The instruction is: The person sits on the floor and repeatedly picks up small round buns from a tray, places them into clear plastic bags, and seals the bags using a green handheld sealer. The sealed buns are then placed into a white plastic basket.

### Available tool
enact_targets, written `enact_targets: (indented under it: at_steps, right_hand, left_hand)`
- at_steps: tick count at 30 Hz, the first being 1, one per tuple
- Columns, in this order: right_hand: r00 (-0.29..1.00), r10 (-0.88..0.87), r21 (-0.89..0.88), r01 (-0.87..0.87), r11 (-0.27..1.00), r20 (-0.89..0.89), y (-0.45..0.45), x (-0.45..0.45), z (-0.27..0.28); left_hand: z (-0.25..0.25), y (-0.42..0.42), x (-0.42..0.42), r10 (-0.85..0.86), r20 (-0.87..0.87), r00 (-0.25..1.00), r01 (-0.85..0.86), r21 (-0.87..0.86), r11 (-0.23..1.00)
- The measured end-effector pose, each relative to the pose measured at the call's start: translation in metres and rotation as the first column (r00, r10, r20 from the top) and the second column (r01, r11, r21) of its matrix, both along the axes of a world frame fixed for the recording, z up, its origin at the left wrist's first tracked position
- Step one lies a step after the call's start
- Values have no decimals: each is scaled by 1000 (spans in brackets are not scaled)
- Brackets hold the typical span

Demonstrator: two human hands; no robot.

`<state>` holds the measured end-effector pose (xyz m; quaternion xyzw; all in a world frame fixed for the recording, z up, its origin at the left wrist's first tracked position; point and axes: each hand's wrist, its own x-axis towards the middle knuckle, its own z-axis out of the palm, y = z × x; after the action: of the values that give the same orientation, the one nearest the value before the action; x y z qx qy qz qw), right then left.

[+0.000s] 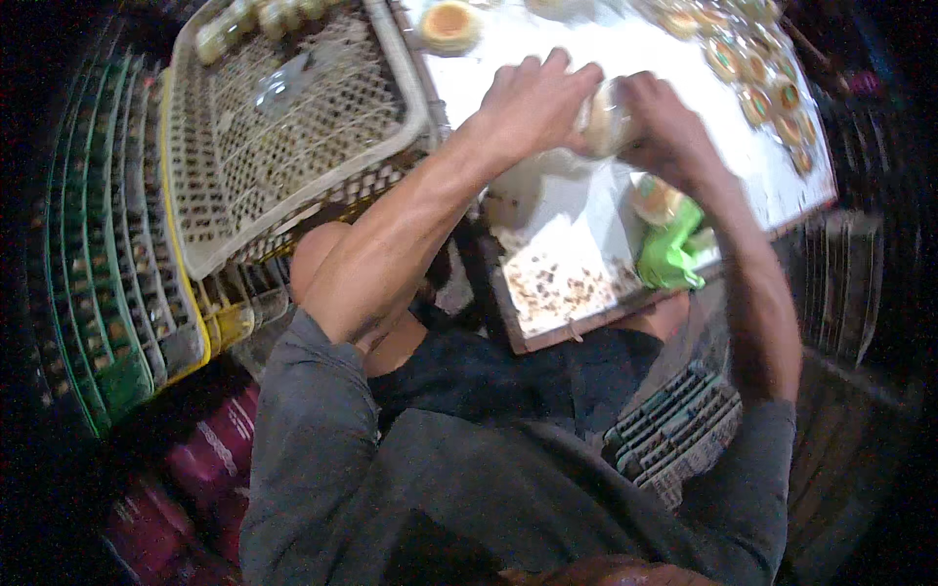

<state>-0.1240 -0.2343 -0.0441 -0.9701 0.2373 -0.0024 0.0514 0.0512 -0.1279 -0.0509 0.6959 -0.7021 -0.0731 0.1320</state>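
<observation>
Over the white tabletop (645, 44), my left hand (538, 102) grips the left side of a pack of pale round pastries (605, 121) in clear plastic. On the pack's right side is my right hand (663, 124), its fingers curled and blurred around the plastic. Part of the pack is hidden behind my fingers. Below my right hand lies a wrapped round pastry (654, 200), beside a crumpled bright green plastic bag (668, 253). Another round pastry with a browned top (449, 26) sits beyond my left hand.
Several wrapped pastries (758, 73) are heaped at the table's right side. At left stands a pale plastic crate (308, 146) holding wrapped packs (242, 29) and a clear plastic bag (282, 84). Dark crumbs (560, 282) litter the near table corner. Green crate slats (110, 242) stand farther left.
</observation>
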Motion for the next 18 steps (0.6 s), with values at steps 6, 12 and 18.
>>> enact_targets:
  at_steps: [6, 12, 18]
  right_hand:
    - [908, 397, -353, -332, 875, 130, 33, 190, 125]
    - [818, 575, -228, -562, 795, -13, 50, 407, 18]
    - [770, 578, -649, -298, 700, 270, -15, 427, -87]
  left_hand:
    - [130, 73, 162, 298, -76, 952, -304, -86, 949]
    - [-11, 107, 407, 201, -13, 979, -201, -86, 976]
    - [-101, 35, 445, 181, 101, 978, -150, -259, 954]
